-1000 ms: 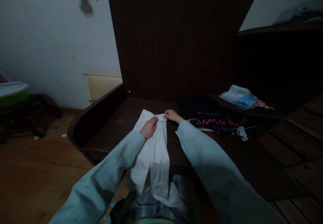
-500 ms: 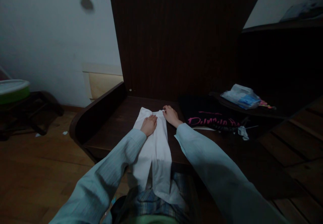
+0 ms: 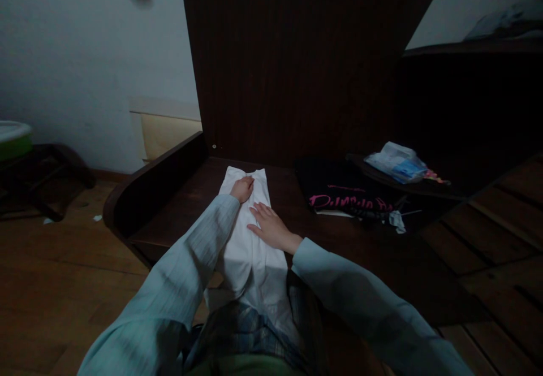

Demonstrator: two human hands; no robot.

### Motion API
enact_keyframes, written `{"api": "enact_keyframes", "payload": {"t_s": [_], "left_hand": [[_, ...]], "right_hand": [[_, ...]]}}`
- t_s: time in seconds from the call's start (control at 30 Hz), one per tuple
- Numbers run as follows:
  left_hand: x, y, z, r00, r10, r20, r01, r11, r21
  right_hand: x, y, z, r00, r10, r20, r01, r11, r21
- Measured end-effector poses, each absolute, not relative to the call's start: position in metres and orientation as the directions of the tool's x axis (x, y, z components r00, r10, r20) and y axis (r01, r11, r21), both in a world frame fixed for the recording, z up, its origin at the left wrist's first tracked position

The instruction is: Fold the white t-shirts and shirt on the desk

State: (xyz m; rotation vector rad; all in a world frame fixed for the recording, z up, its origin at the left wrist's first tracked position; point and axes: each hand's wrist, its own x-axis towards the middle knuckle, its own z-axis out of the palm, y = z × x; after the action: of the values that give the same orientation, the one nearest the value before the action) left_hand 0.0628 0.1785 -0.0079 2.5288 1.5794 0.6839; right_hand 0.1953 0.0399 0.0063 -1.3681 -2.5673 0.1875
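Note:
A white garment lies lengthwise on a dark wooden surface, its near end hanging over the edge onto my lap. My left hand rests on its far end with the fingers curled down onto the cloth. My right hand lies flat on the middle of the garment, fingers stretched out and spread. Both arms wear light blue sleeves.
A folded black garment with pink lettering lies to the right. Behind it a plastic packet sits on a dark tray. A tall dark wooden panel stands at the back. Wooden floor and a low stool are at the left.
My right hand has slid from the garment's far right corner back toward me onto its middle and flattened. The left hand has stayed near the far end.

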Motion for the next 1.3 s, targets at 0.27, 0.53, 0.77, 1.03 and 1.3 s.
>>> {"api": "enact_keyframes", "payload": {"t_s": [0.27,0.53,0.77,1.03,1.3], "left_hand": [[0.021,0.152,0.011,0.058,0.933,0.354,0.918,-0.189,0.348],[-0.035,0.090,0.020,0.188,0.979,0.081,0.942,-0.203,0.266],[-0.032,0.088,0.004,0.297,0.941,0.162,0.919,-0.328,0.220],[-0.013,0.136,-0.005,0.210,0.958,0.197,0.953,-0.246,0.179],[-0.001,0.136,0.000,0.408,0.833,0.373,0.843,-0.501,0.198]], "right_hand": [[0.196,0.039,-0.007,-0.516,0.844,0.147,0.808,0.536,-0.245],[0.197,0.058,-0.006,-0.481,0.868,0.121,0.824,0.495,-0.276],[0.207,0.096,-0.005,-0.442,0.894,0.075,0.867,0.447,-0.219],[0.217,0.144,-0.002,-0.344,0.937,0.066,0.917,0.351,-0.191],[0.216,0.127,0.002,-0.149,0.835,0.530,0.924,0.309,-0.226]]}}
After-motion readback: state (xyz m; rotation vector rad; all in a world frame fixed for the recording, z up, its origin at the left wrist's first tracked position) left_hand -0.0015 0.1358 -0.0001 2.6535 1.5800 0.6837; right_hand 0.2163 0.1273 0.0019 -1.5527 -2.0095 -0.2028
